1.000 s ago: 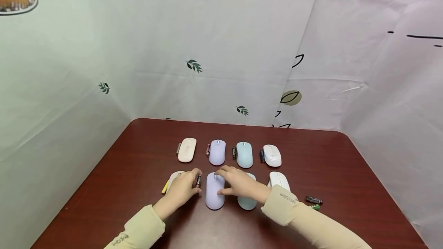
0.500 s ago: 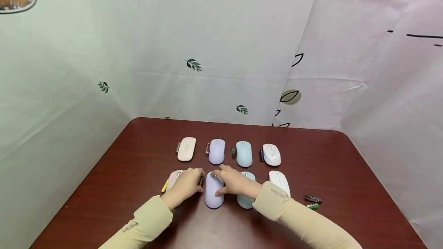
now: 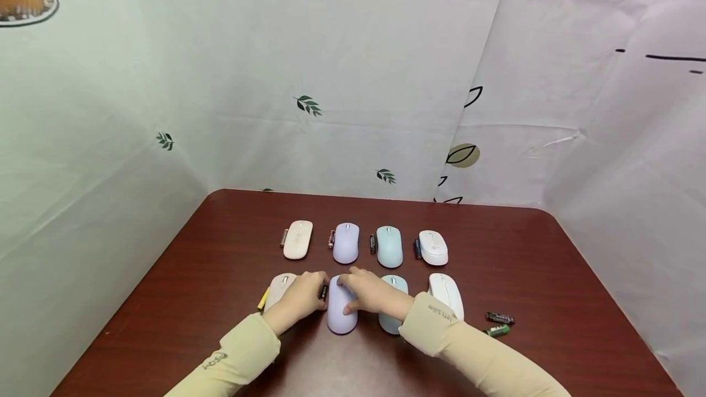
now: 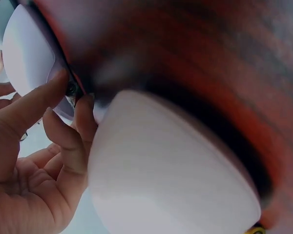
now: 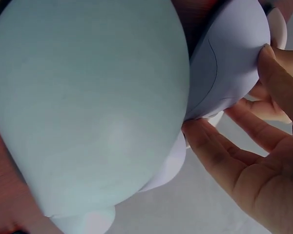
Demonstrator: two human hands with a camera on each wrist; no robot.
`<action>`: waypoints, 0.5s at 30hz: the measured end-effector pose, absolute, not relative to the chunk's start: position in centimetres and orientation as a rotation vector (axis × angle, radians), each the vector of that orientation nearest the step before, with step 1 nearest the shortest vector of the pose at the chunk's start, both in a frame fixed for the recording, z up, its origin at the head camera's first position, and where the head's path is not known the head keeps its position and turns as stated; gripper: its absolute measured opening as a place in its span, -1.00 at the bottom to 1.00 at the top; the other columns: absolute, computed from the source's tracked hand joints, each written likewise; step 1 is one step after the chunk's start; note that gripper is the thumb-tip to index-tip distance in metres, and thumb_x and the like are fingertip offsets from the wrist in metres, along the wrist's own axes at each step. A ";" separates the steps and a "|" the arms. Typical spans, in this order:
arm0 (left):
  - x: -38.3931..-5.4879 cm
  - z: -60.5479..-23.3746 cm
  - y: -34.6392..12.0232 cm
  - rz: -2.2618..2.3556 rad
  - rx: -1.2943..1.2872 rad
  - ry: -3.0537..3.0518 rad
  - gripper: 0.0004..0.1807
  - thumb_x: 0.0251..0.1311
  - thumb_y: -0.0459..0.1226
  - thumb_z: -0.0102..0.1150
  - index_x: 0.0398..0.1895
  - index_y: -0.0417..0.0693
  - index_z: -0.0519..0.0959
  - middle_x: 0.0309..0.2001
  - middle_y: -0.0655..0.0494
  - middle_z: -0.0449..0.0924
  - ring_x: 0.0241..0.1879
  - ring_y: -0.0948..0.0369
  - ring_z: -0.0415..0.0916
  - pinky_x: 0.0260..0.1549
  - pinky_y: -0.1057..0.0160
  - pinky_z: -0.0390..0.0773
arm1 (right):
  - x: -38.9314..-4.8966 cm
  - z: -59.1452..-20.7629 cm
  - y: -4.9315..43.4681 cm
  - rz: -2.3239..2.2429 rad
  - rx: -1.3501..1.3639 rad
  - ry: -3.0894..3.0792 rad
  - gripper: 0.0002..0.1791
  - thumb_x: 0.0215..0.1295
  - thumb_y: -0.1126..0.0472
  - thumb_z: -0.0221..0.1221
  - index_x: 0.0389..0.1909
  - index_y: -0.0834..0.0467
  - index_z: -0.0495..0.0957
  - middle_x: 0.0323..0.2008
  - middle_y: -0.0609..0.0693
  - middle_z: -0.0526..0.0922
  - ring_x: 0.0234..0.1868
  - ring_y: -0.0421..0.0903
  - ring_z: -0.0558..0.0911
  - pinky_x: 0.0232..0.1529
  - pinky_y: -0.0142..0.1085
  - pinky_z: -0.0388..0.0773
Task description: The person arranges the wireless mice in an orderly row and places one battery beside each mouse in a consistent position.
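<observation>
My left hand (image 3: 299, 299) pinches a small dark battery (image 3: 322, 291) between thumb and fingers, close to the left side of the front lilac mouse (image 3: 341, 318). In the left wrist view that battery (image 4: 71, 91) shows only at one end, the rest being covered by fingertips. Over the lilac mouse reaches my right hand (image 3: 372, 293), its thumb on one side and its fingers at the front end. The right wrist view shows fingertips touching the lilac mouse (image 5: 237, 53) at its edges. A beige mouse (image 3: 278, 287) lies partly behind the left hand, with a yellow battery (image 3: 263, 299) beside it.
Under my right forearm are a front light-blue mouse (image 3: 389, 325) and a white mouse (image 3: 445, 291). A black battery (image 3: 499, 318) and a green battery (image 3: 497, 330) lie to the right. Behind stands a row of several mice, including a light-blue mouse (image 3: 390, 247), with batteries alongside.
My left hand has moved right with the battery, up to the lilac mouse's side, uncovering more of the beige mouse. My right hand has shifted slightly left on the lilac mouse.
</observation>
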State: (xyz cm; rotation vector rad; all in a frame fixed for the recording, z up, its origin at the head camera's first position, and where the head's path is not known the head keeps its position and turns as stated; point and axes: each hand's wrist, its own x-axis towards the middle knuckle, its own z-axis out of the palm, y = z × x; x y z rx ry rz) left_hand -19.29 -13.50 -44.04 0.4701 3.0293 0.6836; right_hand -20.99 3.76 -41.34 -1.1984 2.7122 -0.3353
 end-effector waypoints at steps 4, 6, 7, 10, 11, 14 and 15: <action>-19.2 -44.3 -13.4 0.681 0.503 3.040 -0.61 -0.36 -0.45 0.48 -0.35 -0.26 0.56 -0.44 -0.06 0.62 -0.40 0.03 0.58 -0.41 0.08 0.53 | -20.9 -41.4 3.7 -0.356 -1.204 2.712 -0.44 -0.07 0.08 0.41 -0.02 0.24 0.55 -0.16 0.09 0.57 -0.17 -0.05 0.57 -0.12 -0.27 0.50; -19.1 -44.4 -13.4 0.681 0.514 3.044 -0.61 -0.37 -0.46 0.47 -0.34 -0.26 0.56 -0.43 -0.07 0.63 -0.40 0.02 0.59 -0.41 0.07 0.53 | -20.8 -41.5 3.7 -0.356 -1.214 2.720 -0.44 -0.09 0.09 0.42 -0.04 0.24 0.55 -0.17 0.08 0.57 -0.19 -0.05 0.57 -0.13 -0.27 0.50; -19.1 -44.4 -13.4 0.677 0.520 3.045 -0.61 -0.37 -0.46 0.46 -0.34 -0.27 0.56 -0.42 -0.07 0.63 -0.40 0.02 0.59 -0.41 0.08 0.53 | -20.8 -41.6 3.7 -0.354 -1.213 2.723 -0.44 -0.09 0.09 0.42 -0.04 0.24 0.55 -0.17 0.09 0.57 -0.19 -0.05 0.57 -0.13 -0.27 0.50; -19.0 -44.3 -13.4 0.665 0.537 3.045 -0.60 -0.39 -0.47 0.45 -0.33 -0.27 0.56 -0.43 -0.08 0.63 -0.43 0.04 0.59 -0.46 0.10 0.52 | -20.8 -41.6 3.7 -0.341 -1.225 2.734 -0.44 -0.10 0.08 0.42 -0.04 0.23 0.55 -0.19 0.08 0.56 -0.20 -0.05 0.57 -0.14 -0.27 0.50; -18.9 -44.3 -13.4 0.673 0.528 3.036 -0.59 -0.38 -0.47 0.44 -0.32 -0.28 0.55 -0.42 -0.08 0.64 -0.43 0.03 0.59 -0.46 0.10 0.52 | -20.8 -41.6 3.7 -0.339 -1.231 2.736 -0.44 -0.10 0.08 0.42 -0.04 0.23 0.55 -0.20 0.08 0.56 -0.20 -0.05 0.57 -0.15 -0.27 0.50; -18.8 -44.2 -13.4 0.679 0.522 3.025 -0.57 -0.39 -0.48 0.44 -0.30 -0.29 0.55 -0.40 -0.10 0.64 -0.42 0.03 0.59 -0.45 0.08 0.53 | -20.9 -41.6 3.8 -0.340 -1.242 2.745 -0.45 -0.10 0.08 0.42 -0.06 0.23 0.54 -0.22 0.08 0.56 -0.21 -0.04 0.57 -0.16 -0.27 0.50; -18.7 -44.1 -13.3 0.689 0.513 3.018 -0.57 -0.39 -0.48 0.44 -0.29 -0.30 0.55 -0.38 -0.11 0.64 -0.41 0.01 0.60 -0.44 0.07 0.54 | -20.9 -41.6 3.8 -0.346 -1.241 2.746 -0.45 -0.10 0.08 0.42 -0.07 0.22 0.54 -0.22 0.08 0.56 -0.21 -0.04 0.57 -0.16 -0.27 0.50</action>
